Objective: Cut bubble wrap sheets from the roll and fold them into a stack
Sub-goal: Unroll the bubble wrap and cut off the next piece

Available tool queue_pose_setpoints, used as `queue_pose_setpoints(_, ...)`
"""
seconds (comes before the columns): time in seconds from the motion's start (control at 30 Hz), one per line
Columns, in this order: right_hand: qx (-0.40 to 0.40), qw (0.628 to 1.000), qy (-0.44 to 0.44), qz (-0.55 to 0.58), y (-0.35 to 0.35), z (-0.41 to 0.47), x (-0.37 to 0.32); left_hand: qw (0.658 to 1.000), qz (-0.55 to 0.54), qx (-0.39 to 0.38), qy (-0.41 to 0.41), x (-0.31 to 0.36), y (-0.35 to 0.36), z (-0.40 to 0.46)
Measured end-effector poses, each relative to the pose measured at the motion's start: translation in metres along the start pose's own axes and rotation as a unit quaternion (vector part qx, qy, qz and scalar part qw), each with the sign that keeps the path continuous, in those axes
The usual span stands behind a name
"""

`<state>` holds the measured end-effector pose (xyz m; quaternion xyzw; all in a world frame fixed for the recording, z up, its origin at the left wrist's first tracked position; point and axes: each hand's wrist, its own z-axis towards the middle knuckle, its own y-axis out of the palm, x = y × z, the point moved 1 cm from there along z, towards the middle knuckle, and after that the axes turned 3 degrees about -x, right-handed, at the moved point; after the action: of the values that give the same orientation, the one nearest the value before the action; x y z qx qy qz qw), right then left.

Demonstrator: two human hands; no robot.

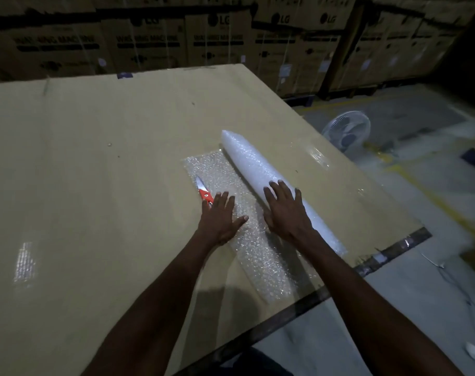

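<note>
Bubble wrap roll (260,175) lies diagonal on desk (95,158), loose sheet (231,180) spread flat just left of roll.

Right hand (285,213) flat on roll, fingers straight, gripping nothing. Left hand (221,215) flat on sheet left of roll, also released.

Scissors (203,192) on sheet's edge left of roll, handle touching left fingertips.

My read on risks:
- roll sits near desk's right edge; hard push sends it off
- left hand could knock scissors
- sheet may skew if unrolled unevenly, giving crooked cut

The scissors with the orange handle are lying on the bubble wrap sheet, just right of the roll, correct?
Not quite. The head view shows the scissors on the sheet but left of the roll, beside the left hand.
</note>
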<state>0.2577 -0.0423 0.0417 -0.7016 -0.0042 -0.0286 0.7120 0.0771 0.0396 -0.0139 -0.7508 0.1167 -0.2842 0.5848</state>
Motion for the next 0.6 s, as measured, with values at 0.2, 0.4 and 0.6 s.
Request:
queue_pose_setpoints(0.2, -0.085, 0.996, 0.012, -0.033, 0.01, 0.017, 0.015, 0.999, -0.01, 0.042, -0.022, 0.001, 0.02, 0.0)
queue_pose_setpoints(0.4, -0.09, 0.993, 0.012, -0.079, 0.02, 0.024, 0.016, 0.998, 0.014, 0.053, -0.028, -0.012, 0.018, -0.01)
queue_pose_setpoints(0.6, -0.083, 0.995, -0.017, -0.042, 0.01, 0.024, 0.002, 0.997, 0.021, 0.06, -0.046, -0.032, 0.02, -0.036)
